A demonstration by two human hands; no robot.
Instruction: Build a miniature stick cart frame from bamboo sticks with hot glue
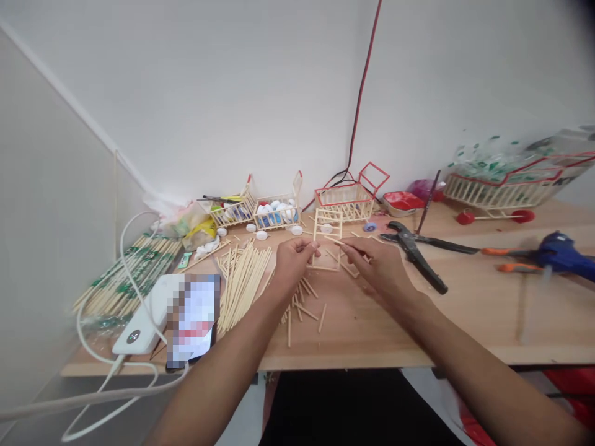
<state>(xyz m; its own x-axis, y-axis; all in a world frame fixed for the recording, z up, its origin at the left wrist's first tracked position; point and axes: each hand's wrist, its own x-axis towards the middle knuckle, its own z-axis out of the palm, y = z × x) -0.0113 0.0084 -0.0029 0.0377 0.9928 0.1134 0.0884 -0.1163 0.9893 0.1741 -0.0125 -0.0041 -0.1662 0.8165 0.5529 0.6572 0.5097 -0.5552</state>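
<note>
A small frame of pale wooden sticks [329, 216] stands between my two hands, with thin crossbars and a lower part reaching toward me. My left hand [294, 263] is closed, thumb and fingers pinched at the frame's left side. Between the thumb and fingers of my right hand [377, 265] is a short wooden stick [333, 240], its free end pointing left across the frame. Whether this stick touches the frame I cannot tell. Under and beside my left hand lie several cut stick pieces [301, 308]. A bundle of longer sticks [244, 282] lies to the left.
Behind stand small stick carts [277, 215] and a red-rimmed one [344, 202]. To the right are black-handled cutters [416, 254], a red paint tray [403, 201], a blue glue gun [560, 253] and a larger cart [499, 191]. A phone [198, 319] and power bank [147, 316] lie left.
</note>
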